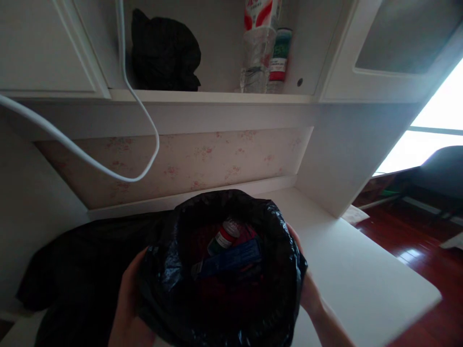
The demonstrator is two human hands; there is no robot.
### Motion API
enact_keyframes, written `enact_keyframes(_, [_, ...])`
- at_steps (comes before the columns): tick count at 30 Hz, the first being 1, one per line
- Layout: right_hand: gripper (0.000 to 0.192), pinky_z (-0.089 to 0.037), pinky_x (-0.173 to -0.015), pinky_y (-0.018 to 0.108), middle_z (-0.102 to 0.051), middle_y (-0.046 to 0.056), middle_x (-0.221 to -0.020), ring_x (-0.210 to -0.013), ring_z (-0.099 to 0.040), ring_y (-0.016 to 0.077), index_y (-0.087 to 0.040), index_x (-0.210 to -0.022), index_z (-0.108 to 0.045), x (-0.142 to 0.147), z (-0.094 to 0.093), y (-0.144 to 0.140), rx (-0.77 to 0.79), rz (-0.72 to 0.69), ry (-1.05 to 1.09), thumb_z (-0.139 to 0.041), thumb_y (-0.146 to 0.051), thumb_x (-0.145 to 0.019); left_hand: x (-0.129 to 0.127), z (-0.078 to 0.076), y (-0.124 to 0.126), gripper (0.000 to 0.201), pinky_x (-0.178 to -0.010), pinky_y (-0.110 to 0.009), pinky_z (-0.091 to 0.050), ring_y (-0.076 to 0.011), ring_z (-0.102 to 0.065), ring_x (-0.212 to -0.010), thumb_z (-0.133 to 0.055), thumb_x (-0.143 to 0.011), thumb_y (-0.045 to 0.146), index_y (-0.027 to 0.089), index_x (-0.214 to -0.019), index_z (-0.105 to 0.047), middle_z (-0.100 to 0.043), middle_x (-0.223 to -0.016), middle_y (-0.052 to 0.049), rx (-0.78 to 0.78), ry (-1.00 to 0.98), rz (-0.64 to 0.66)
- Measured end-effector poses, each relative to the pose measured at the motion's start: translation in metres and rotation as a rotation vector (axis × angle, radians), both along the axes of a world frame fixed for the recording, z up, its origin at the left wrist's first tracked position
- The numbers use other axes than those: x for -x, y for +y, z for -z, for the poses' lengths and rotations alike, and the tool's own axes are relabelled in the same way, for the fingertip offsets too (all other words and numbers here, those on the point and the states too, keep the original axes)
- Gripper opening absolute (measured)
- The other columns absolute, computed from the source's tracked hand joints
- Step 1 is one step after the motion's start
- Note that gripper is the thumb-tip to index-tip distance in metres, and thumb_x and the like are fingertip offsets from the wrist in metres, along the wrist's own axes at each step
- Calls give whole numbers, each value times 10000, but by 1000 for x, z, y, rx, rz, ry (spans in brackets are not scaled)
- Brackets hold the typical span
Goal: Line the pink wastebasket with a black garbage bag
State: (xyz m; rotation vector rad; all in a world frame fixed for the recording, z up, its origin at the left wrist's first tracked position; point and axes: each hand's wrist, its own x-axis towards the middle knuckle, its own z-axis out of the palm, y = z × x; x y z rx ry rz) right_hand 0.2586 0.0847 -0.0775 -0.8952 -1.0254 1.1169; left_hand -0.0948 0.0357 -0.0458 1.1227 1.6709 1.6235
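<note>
The white desk (361, 270) carried a dark garment (79, 270) at 9 o'clock; the bin lined with a black bag (170, 289) sat at 6 o'clock, near the desk's front edge; the left hand (126, 299) and right hand (307, 284) clasped its sides; a blue tube (231, 260) and a small bottle (224, 238) lay inside; an even two-sided grip should keep the liner seated.

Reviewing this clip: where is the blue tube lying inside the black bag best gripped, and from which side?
Probably from above, through the bag's open mouth. The blue tube lies nearly flat on top of the contents, so pinch across its middle. The left hand and right hand hold the black bag by its sides.
</note>
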Motion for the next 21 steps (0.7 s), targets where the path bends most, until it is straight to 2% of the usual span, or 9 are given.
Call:
enact_keyframes(2, [844,-522,-1130,422,-497,58,-1632,-1476,-499,334,-346,-1562,-495,-2,-7,2,-1,-1,6,-741,-690,-831,-8,-8,-1,770,-1202,-519,-460,-381,-568,-1391,-822,-724,676,335,-1385,-623,-641,-1478,-49,53,-38,25])
enact_keyframes(5, [695,-594,-799,324,-709,56,-1255,-1043,-691,255,-324,-1423,-578,-3,-19,4,14,25,1,-744,-674,-845,-19,-11,1,683,-1191,-509,-457,-368,-608,-1327,-796,-744,700,319,-1292,-650,-675,-1403,-50,27,-80,-14])
enact_keyframes(7, [533,-522,-614,266,-698,7,-950,-747,-624,180,-304,-1228,-635,-1,-28,7,21,60,37,-708,-696,-875,-22,-9,4,568,-1138,-447,-498,-327,-630,-1293,-821,-768,633,322,-1213,-654,-653,-1438,-35,-16,-91,18])
enact_keyframes(9, [477,-466,-551,241,-661,-15,-838,-643,-549,145,-273,-1043,-634,2,-40,11,37,89,68,-701,-716,-880,-22,-8,6,469,-1066,-382,-539,-301,-609,-1333,-833,-795,572,327,-1155,-658,-583,-1540,-12,-60,-85,82])
enact_keyframes(11, [505,-484,-579,238,-688,-6,-873,-675,-571,144,-249,-974,-632,4,-53,17,45,137,64,-755,-719,-837,-19,-9,8,422,-1060,-381,-540,-314,-566,-1397,-847,-784,562,315,-1078,-674,-542,-1585,-4,-80,-62,97])
enact_keyframes(13, [519,-520,-631,238,-717,5,-942,-749,-620,155,-241,-966,-643,4,-63,23,37,192,63,-808,-703,-796,-14,-12,9,414,-1126,-454,-498,-348,-524,-1440,-850,-770,580,303,-1027,-681,-531,-1593,-12,-74,-43,73])
enact_keyframes(15, [512,-557,-670,257,-740,10,-1020,-817,-672,178,-268,-1027,-648,3,-66,26,40,182,119,-769,-723,-827,-11,-15,10,402,-1198,-536,-418,-371,-494,-1462,-838,-778,588,300,-1011,-681,-512,-1611,-11,-61,-28,55])
enact_keyframes(18, [491,-630,-809,370,-734,37,-1288,-1036,-743,254,-371,-1281,-610,-4,-50,20,72,49,198,-622,-726,-942,-8,-19,11,385,-1230,-568,-372,-377,-499,-1449,-826,-791,592,293,-991,-691,-535,-1594,-9,-64,12,37])
enact_keyframes(21, [472,-619,-998,495,-599,22,-1553,-1308,-678,299,-492,-1480,-514,-17,-22,1,24,-54,186,-509,-637,-1031,-9,-24,12,398,-1254,-554,-355,-361,-541,-1411,-820,-799,597,289,-1024,-706,-620,-1491,-26,-64,6,32])
